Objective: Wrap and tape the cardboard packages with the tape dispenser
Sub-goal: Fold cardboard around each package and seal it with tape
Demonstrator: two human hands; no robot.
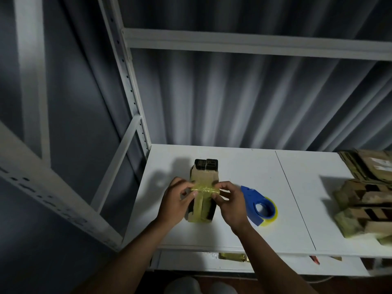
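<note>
A cardboard package lies on the white shelf, with a black box end showing at its far side and yellow tape running down its top. A short strip of yellowish tape stretches across the package. My left hand pinches the strip's left end and my right hand pinches its right end. The blue tape dispenser with a yellow tape roll lies on the shelf just right of my right hand, held by neither hand.
Several wrapped cardboard packages are stacked at the shelf's right end. White metal rack posts rise at the left, with an upper shelf beam above. A lower shelf holds a yellowish item. A corrugated wall stands behind.
</note>
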